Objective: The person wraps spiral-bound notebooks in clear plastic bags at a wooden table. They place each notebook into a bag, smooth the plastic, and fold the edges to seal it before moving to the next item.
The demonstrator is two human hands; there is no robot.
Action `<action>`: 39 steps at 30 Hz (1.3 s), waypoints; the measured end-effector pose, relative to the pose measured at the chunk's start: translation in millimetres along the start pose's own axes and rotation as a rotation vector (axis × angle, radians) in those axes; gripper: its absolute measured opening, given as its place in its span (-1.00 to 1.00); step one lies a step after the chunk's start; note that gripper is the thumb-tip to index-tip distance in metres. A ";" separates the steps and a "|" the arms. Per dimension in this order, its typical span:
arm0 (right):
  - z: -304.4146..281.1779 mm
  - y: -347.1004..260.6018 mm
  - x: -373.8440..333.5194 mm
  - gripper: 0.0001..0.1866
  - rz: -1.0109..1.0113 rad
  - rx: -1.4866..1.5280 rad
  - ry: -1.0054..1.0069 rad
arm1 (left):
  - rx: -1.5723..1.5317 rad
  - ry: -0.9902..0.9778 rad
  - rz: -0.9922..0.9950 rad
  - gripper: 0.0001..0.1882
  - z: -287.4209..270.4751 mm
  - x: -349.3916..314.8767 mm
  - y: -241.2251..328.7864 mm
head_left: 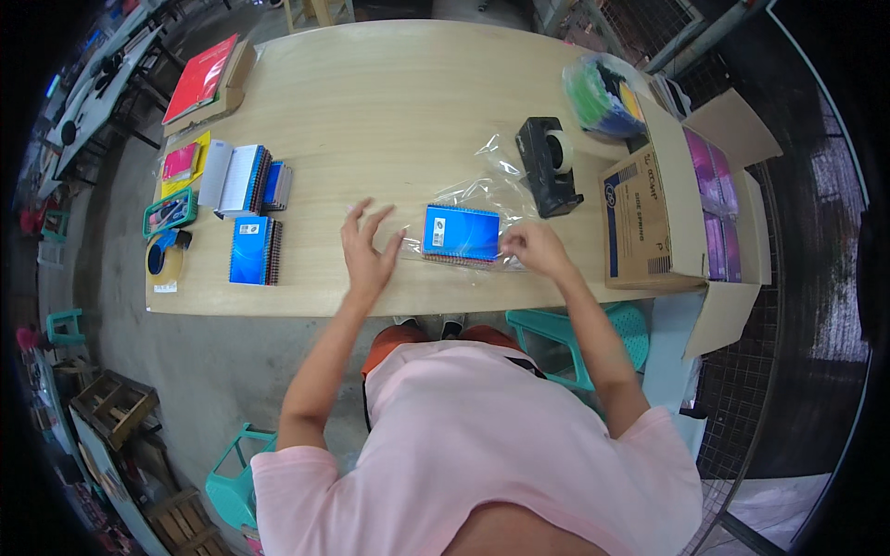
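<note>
A small stack of blue spiral notebooks (461,232) lies in front of me on the table, on or inside a clear plastic sleeve (473,192). To its left hovers my left hand (369,248), fingers spread and nothing in them. My right hand (535,246) is at the stack's right edge, its thumb and fingers pinched together by the plastic. Whether they grip the film is hard to make out. Beyond that hand stands a black tape dispenser (545,171) with a roll of tape, and loose film lies next to it.
More blue notebooks (253,250) are stacked at the left, near a green case (170,212) and a tape roll (167,262). An open carton (649,208) with purple packs stands at the right edge. Behind it sits a bag of colourful items (601,97). A green stool (565,338) is under the table.
</note>
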State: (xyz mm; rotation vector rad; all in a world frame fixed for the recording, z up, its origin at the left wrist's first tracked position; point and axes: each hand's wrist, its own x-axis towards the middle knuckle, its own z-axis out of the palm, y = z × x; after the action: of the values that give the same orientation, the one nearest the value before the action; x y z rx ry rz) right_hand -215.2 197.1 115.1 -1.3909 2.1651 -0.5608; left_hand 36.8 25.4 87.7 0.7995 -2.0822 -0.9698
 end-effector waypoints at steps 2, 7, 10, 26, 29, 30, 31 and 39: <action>-11.3 18.9 30.9 -0.89 0.047 0.164 -0.144 | 0.140 0.227 0.190 -0.62 21.6 -23.9 43.2; -10.1 44.6 67.9 -0.85 0.160 0.403 -0.466 | 0.327 -0.415 0.344 -0.23 69.1 -62.7 60.4; -8.1 46.9 70.6 -0.82 0.137 0.405 -0.448 | 0.415 -0.323 0.253 -0.20 81.5 -56.7 55.2; -24.9 -12.5 117.8 -0.18 -0.317 -0.372 -0.230 | 0.625 -0.336 0.204 -0.22 88.6 -56.8 49.4; -27.8 2.6 120.2 -0.34 -0.535 -0.652 -0.105 | 0.611 -0.324 0.197 -0.23 92.6 -59.2 50.7; -22.7 18.5 128.7 -0.39 -0.554 -0.549 -0.085 | 0.608 -0.325 0.209 -0.22 94.3 -58.1 51.6; -16.6 42.1 144.7 -0.44 -0.567 -0.448 -0.059 | 0.601 -0.329 0.228 -0.22 97.3 -55.1 54.2; -3.6 -15.9 107.3 -0.86 -0.365 -0.219 -0.047 | 0.637 -0.301 0.130 -0.20 99.4 -55.0 64.5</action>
State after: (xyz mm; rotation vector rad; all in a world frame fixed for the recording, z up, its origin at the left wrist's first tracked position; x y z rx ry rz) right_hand -243.7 92.6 107.0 -1.9181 1.9917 -0.4215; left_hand -25.4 139.5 74.7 0.8425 -2.7218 -0.3565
